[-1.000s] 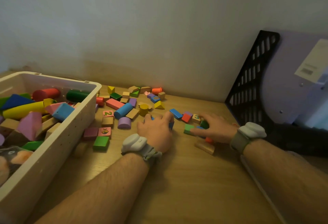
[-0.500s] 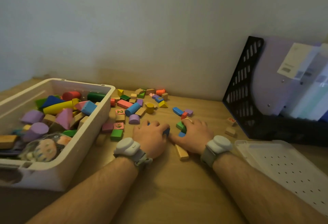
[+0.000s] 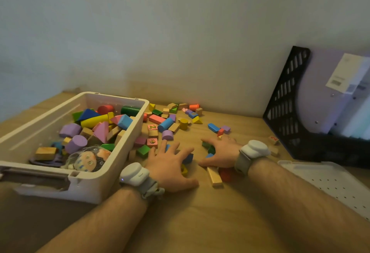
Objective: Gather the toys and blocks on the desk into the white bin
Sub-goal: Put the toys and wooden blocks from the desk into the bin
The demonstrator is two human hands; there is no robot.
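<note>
Wooden coloured blocks (image 3: pixel 166 124) lie right of the white plastic bin (image 3: pixel 112 164). Your left hand (image 3: pixel 170 167) is spread flat on some; your right hand (image 3: pixel 222 150) cups others. Next, scoop them left.

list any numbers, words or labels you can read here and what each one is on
"2": green numeral on the pink block beside the white bin.
"2": red numeral on the wooden cube by the black file rack.
White sticker on the folder in the rack: print and barcode too blurred to read.
</note>
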